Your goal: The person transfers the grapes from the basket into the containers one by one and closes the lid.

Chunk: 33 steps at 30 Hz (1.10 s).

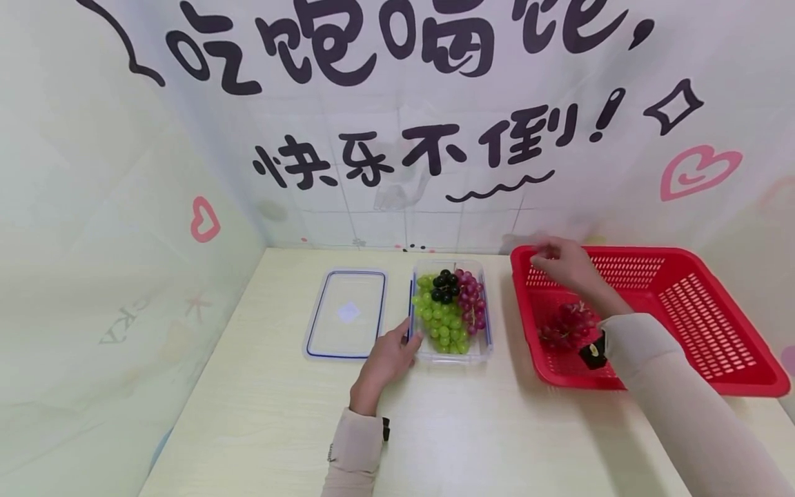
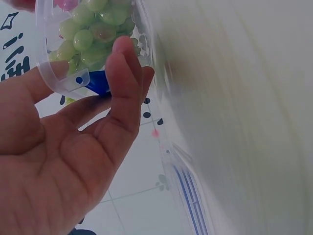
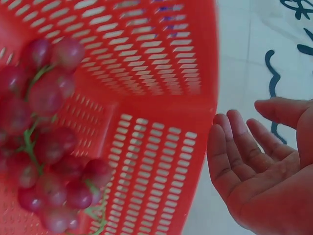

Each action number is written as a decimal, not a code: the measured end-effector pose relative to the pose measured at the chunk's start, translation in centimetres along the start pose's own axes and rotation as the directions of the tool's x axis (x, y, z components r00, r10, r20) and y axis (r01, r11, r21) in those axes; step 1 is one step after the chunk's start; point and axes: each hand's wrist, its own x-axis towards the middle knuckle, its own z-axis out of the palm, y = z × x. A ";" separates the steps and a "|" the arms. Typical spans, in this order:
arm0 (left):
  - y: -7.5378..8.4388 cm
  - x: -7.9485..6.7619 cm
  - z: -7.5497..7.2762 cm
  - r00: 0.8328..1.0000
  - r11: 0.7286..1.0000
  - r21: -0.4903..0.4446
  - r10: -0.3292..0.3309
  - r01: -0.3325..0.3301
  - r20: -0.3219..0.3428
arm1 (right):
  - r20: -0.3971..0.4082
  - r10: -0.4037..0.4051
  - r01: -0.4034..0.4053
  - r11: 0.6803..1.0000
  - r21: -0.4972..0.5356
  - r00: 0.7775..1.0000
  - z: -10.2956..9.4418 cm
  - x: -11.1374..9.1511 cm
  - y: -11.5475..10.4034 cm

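Note:
A clear plastic food container (image 1: 452, 357) holds green grapes (image 1: 442, 319), black grapes (image 1: 444, 286) and red grapes (image 1: 472, 301). At its left front corner, my left hand (image 1: 390, 355) grips the side, with the fingers around a blue-edged locking flap (image 2: 98, 82). My right hand (image 1: 566, 264) hangs over the back left part of a red plastic basket (image 1: 652, 304). Its fingers are loosely bent and hold nothing in the right wrist view. Below it, a bunch of red grapes (image 3: 49, 132) lies in the basket, partly hidden by my forearm in the head view.
Left of the container, its clear lid (image 1: 346, 314) with a blue seal lies flat on the pale wooden table (image 1: 273, 414). A printed wall covering (image 1: 385, 228) borders the table's back edge. The basket's raised rim stands right of the container, with a gap between.

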 end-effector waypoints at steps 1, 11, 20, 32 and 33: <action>0.0 0.0 0.0 1.000 1.000 -0.002 0.001 -0.001 0.000 | 0.007 0.003 -0.003 1.000 -0.012 1.000 -0.1 0.0 0.3; -0.1 0.1 0.0 1.000 1.000 -0.007 0.006 -0.006 -0.001 | 0.059 -0.058 0.066 0.988 -0.142 0.997 -0.7 0.4 2.8; -0.1 0.1 0.1 1.000 1.000 -0.009 0.004 -0.004 0.002 | 0.124 -0.042 0.061 0.987 -0.150 0.991 -1.4 0.2 5.2; 0.0 0.0 0.0 1.000 1.000 -0.003 0.007 -0.007 0.000 | 0.245 -0.037 0.068 0.990 -0.120 0.969 -2.1 -0.4 7.0; 0.0 0.0 0.0 1.000 1.000 -0.004 0.007 -0.007 -0.001 | 0.254 -0.037 0.068 0.991 -0.114 0.967 -2.2 -0.4 7.1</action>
